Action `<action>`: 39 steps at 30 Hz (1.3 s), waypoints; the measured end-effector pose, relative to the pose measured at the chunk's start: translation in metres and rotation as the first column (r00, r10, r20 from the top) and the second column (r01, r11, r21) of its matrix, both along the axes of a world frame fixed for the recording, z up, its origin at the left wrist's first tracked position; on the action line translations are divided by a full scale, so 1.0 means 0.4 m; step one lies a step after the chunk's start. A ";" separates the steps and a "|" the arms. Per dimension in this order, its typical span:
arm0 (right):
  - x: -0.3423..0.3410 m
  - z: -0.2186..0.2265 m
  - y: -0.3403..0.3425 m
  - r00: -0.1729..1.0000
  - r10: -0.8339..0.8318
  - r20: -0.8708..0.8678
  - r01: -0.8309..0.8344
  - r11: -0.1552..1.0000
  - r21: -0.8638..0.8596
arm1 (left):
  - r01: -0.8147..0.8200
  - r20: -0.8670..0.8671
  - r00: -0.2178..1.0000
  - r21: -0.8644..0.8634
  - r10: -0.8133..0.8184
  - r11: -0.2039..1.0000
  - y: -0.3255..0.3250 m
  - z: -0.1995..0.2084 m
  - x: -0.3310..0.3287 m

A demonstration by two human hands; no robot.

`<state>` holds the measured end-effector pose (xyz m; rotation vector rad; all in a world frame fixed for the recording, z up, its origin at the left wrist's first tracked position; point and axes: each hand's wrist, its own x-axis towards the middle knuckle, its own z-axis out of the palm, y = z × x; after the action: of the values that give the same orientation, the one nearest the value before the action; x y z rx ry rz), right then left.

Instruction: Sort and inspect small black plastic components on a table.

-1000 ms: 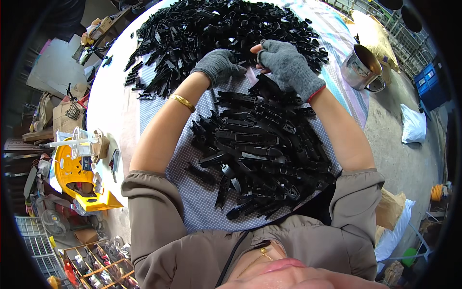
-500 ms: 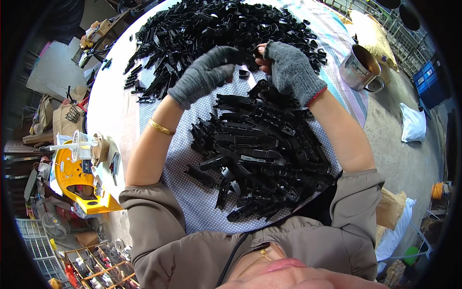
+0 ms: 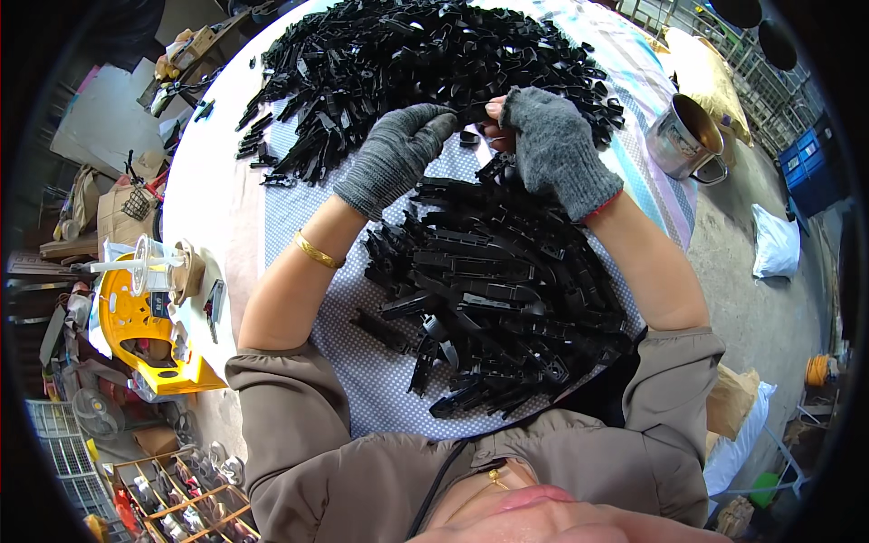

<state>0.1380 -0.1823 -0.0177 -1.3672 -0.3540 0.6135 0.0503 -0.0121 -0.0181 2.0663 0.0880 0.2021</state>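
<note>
Both my hands wear grey knit gloves with bare fingertips and meet over the near edge of a big heap of small black plastic parts (image 3: 362,72). Between them is a small black plastic part (image 3: 472,114), dark against the heap behind it. My left hand (image 3: 405,149) pinches its left end, thumb and fingers together. On its right end close the fingertips of my right hand (image 3: 550,145). Closer to me, below my hands, lies a second pile of longer black plastic pieces (image 3: 493,290), roughly lined up side by side. One loose black piece (image 3: 468,139) rests just under my fingers.
A patterned cloth (image 3: 362,398) covers the round table. At its right edge stands a metal mug (image 3: 674,140). To the left are a plastic cup (image 3: 154,265) with a straw, a yellow plastic stool (image 3: 118,312) and a dark tool (image 3: 214,303). A white sack (image 3: 776,240) lies on the floor.
My left hand has moved right and its fingers have closed on the black part; before, they were apart and blurred. My right hand stays nearly in place. The whole view has shifted slightly.
</note>
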 end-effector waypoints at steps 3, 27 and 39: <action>0.015 -0.029 -0.021 0.587 0.146 0.796 -0.018 0.986 -0.168 | 0.057 0.025 0.998 0.041 -0.058 0.998 0.006 0.014 -0.008; 0.000 0.063 -0.046 0.952 0.159 0.261 -0.161 0.987 -0.014 | 0.077 0.111 0.992 -0.163 -0.060 0.984 -0.029 0.051 -0.044; 0.007 0.077 -0.051 0.569 0.184 0.801 -0.162 0.981 -0.111 | 0.225 -0.010 0.974 -0.096 -0.227 0.970 -0.026 0.088 -0.055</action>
<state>0.1410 -0.2029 0.0130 -1.5925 -1.2529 0.0890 0.0284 -0.0225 0.0169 1.9656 -0.1230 0.0348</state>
